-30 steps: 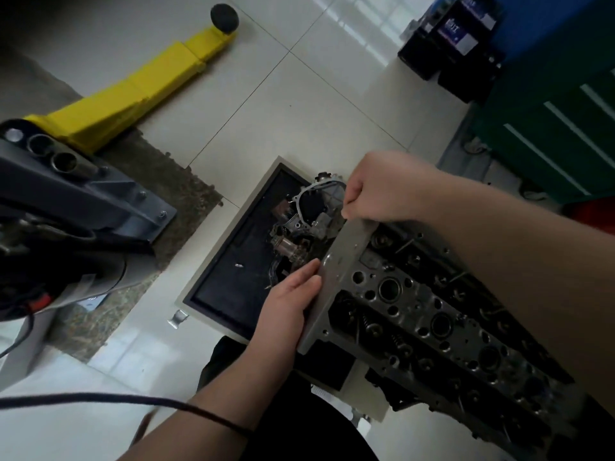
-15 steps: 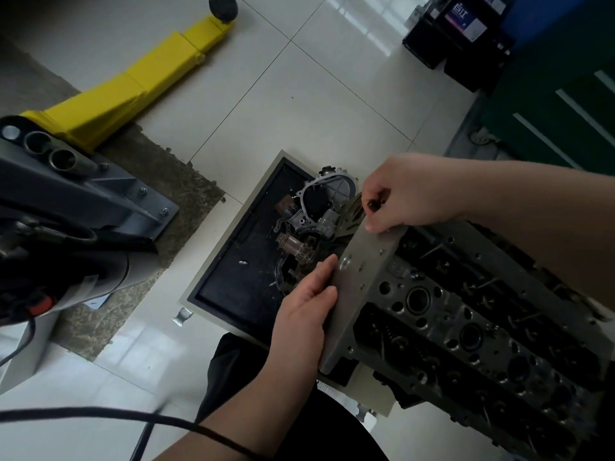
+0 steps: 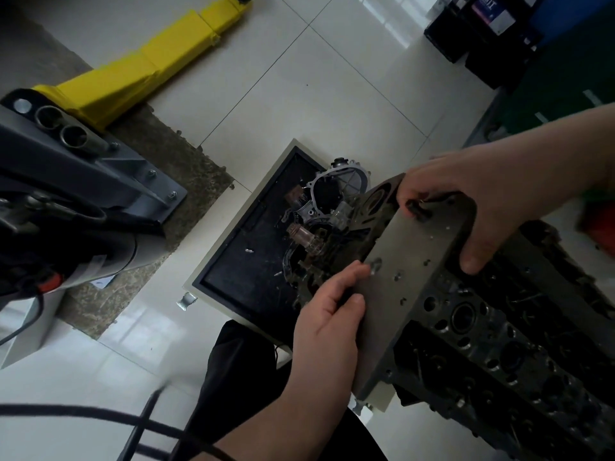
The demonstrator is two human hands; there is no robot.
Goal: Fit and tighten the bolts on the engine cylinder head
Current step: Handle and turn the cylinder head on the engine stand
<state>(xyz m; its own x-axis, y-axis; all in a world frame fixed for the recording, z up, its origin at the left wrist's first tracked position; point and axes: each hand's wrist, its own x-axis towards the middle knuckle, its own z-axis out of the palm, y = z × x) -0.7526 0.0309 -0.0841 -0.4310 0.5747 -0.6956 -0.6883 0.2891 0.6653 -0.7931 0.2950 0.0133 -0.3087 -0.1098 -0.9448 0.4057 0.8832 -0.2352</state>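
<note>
A dark metal engine cylinder head point(image 3: 482, 334) fills the lower right, its flat grey end face turned toward me and tilted up. My right hand point(image 3: 479, 201) grips the far top edge of that end face, thumb hooked over the near side, and pinches a small dark bolt point(image 3: 417, 209) against the corner. My left hand point(image 3: 327, 324) holds the lower left edge of the end face, fingers wrapped behind it. Many holes and valve springs show along the head's top.
A shallow tray point(image 3: 213, 257) with a black mat sits on the tiled floor under the head, holding an aluminium housing point(image 3: 336, 188) and small engine parts point(image 3: 303, 234). A yellow lift arm point(image 3: 149, 61) and grey lift base point(image 3: 100, 174) stand at left. Black cables point(image 3: 100, 414) cross the bottom left.
The cylinder head's end has been lifted and tipped further toward me. My right hand slid over its top edge with the bolt, and my left hand moved down along the lower edge.
</note>
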